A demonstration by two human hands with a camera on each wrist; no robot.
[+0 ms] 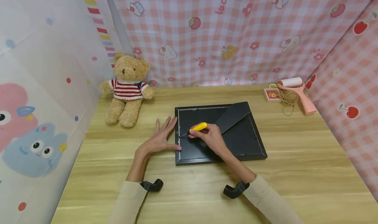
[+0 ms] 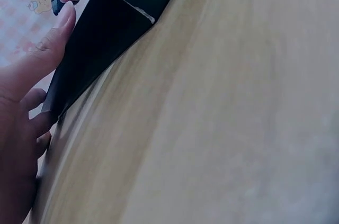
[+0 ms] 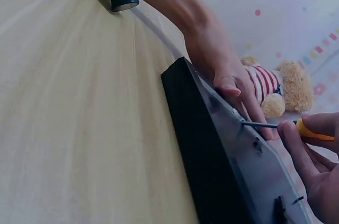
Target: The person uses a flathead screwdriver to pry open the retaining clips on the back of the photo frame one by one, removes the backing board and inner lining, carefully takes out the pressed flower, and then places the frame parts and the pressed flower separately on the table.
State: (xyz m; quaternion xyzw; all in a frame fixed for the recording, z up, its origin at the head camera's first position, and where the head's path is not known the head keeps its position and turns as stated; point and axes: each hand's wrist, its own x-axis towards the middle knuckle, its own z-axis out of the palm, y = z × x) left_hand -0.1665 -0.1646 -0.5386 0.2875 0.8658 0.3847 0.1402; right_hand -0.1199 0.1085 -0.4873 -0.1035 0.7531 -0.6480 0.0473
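Observation:
A black picture frame (image 1: 242,147) lies back side up on the table, its stand leg (image 1: 235,115) slanting over the backing board. My right hand (image 1: 213,139) pinches the yellow handle of a screwdriver (image 1: 198,127). In the right wrist view the shaft (image 3: 260,125) reaches to the frame's inner edge, and small dark tabs (image 3: 258,145) stick up along that edge. With fingers spread, my left hand (image 1: 159,142) rests along the frame's left side. Its thumb lies over the frame's border, close below the screwdriver's tip.
A teddy bear (image 1: 127,89) in a striped sweater sits at the back left. At the back right are a pink lint roller (image 1: 299,89), a coil of twine (image 1: 288,98) and a small box (image 1: 272,95). Patterned cloth (image 1: 189,53) hangs behind the wooden table (image 1: 310,171).

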